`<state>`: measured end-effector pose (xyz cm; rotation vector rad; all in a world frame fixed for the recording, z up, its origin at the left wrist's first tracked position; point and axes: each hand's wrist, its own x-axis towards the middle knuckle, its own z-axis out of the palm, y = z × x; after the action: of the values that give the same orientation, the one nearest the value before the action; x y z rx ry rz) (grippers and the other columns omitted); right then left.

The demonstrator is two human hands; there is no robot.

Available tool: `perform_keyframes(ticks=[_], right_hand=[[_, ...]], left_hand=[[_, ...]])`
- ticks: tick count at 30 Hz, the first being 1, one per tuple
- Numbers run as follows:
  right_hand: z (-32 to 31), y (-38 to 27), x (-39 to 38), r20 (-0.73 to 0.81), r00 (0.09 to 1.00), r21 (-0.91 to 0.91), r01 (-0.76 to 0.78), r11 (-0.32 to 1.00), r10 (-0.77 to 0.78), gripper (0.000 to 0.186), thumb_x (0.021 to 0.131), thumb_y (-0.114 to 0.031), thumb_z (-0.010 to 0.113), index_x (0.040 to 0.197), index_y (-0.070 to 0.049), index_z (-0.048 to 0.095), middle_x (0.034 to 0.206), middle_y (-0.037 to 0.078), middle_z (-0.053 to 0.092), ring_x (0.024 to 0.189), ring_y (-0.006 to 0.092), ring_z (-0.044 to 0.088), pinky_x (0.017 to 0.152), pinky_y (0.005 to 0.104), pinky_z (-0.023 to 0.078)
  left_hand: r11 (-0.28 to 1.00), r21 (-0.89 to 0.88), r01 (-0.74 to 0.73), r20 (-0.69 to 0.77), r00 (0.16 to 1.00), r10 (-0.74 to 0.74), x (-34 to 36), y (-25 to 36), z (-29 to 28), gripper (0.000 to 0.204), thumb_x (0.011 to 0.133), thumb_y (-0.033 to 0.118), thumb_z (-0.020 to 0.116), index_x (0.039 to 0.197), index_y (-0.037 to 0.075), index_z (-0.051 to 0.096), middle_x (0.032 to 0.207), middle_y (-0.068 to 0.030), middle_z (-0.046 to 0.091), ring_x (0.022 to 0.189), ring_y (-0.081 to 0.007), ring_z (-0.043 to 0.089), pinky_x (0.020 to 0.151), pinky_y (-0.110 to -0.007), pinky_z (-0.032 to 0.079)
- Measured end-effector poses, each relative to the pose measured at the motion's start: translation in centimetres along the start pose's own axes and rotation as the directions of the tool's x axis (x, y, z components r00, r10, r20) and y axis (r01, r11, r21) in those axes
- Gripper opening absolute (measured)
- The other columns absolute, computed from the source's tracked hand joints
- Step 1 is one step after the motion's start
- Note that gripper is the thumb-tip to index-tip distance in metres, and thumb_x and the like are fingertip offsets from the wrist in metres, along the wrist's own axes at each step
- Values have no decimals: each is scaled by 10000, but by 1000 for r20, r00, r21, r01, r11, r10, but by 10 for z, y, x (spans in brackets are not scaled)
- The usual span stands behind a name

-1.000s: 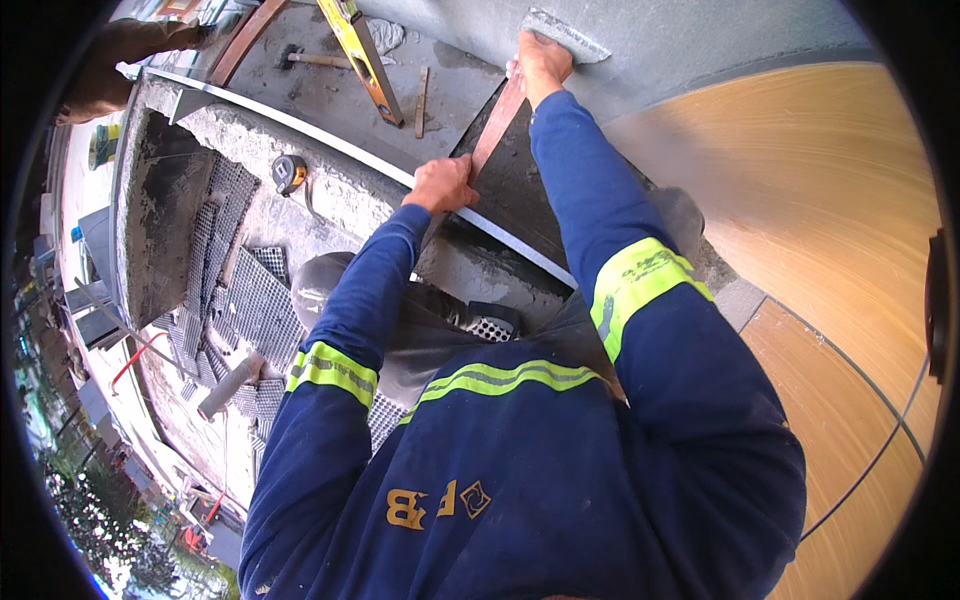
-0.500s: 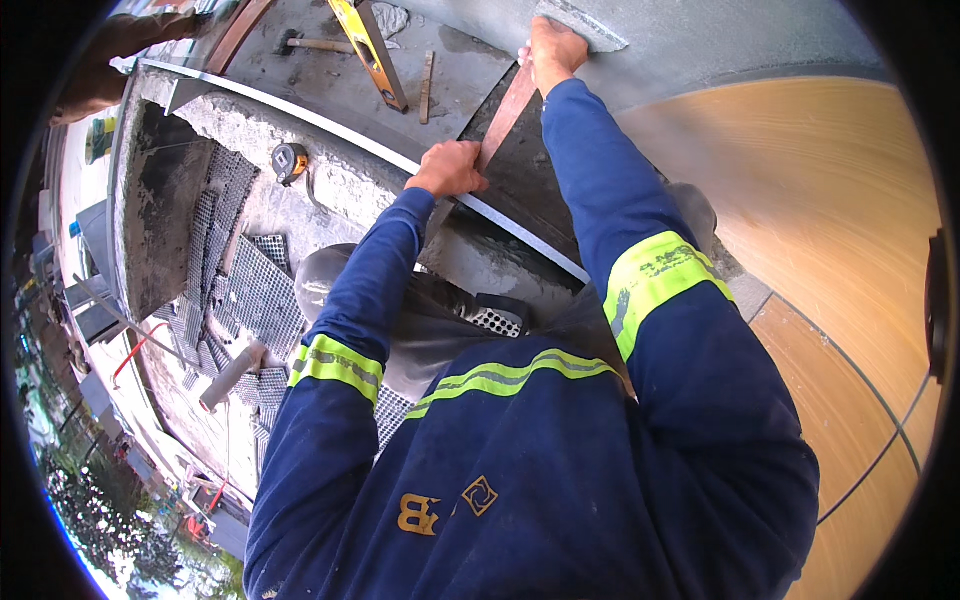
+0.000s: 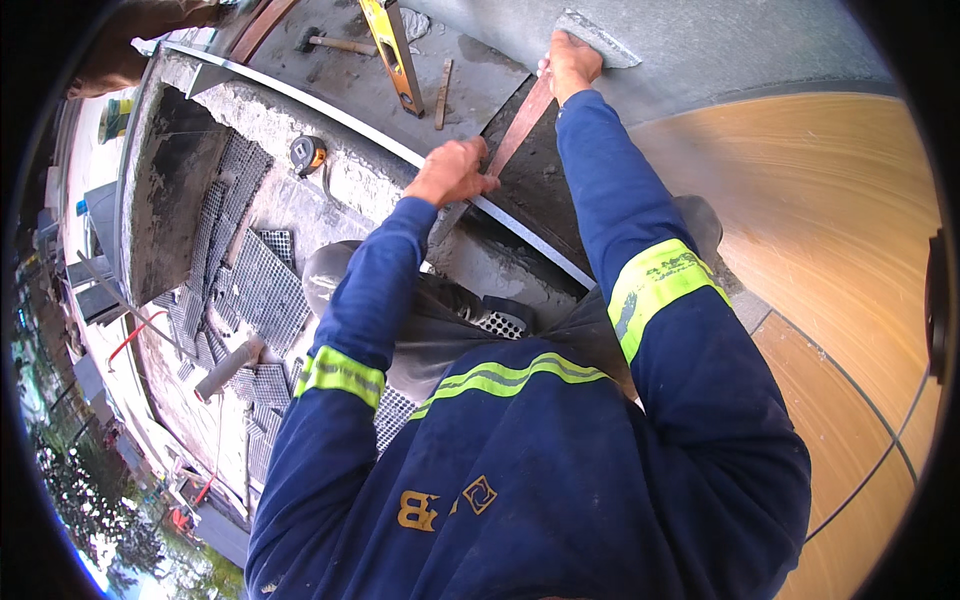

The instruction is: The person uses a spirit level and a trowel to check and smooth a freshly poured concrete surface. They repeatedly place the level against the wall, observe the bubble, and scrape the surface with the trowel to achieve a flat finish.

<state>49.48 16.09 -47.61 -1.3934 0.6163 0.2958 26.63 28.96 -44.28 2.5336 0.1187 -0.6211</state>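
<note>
My left hand (image 3: pixel 452 172) is closed at the near end of a flat reddish-brown wooden strip (image 3: pixel 522 126), directly over a long pale metal straightedge (image 3: pixel 340 118). The strip slants away to my right hand (image 3: pixel 572 66), whose fingers are curled around its far end beside the grey wall. Just past that hand, a flat grey piece with a rough edge (image 3: pixel 606 42) lies against the wall; whether it is fixed there I cannot tell. The straightedge runs along the top of a rough concrete ledge (image 3: pixel 255 115).
Beyond the straightedge lie a yellow spirit level (image 3: pixel 395 60), a hammer (image 3: pixel 340 44) and a small wooden stick (image 3: pixel 443 95). A tape measure (image 3: pixel 308 155) rests on the ledge. Mosaic tile sheets (image 3: pixel 265 290) and a grey pipe (image 3: pixel 225 372) lie lower left. A wood-patterned panel (image 3: pixel 800 190) stands right.
The view has shifted slightly, so most things appear a little lower and to the right. My left hand's fingers have lifted and spread slightly at the strip. My right hand stays by the wall.
</note>
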Motion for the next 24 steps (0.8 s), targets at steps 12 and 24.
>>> perform_keyframes(ticks=[12,24], right_hand=[[-1,7,13,26,999,28,25,999,-26,177,957,-154,693,933,20,674,674,95,599,485,207,576,444,372,500],[0,2,8,-18,999,-11,29,1000,-29,178,951,-158,706,971,17,679,679,97,605,488,199,579,444,366,500]], left_hand=[[955,47,294,-285,920,-269,-96,9,50,415,860,373,777,1131,68,701,1001,-185,721,927,-407,718,816,-504,587],[729,-275,626,-255,684,-684,-111,-70,12,668,792,345,865,1290,3,577,1134,-294,725,1114,-426,703,967,-482,549]])
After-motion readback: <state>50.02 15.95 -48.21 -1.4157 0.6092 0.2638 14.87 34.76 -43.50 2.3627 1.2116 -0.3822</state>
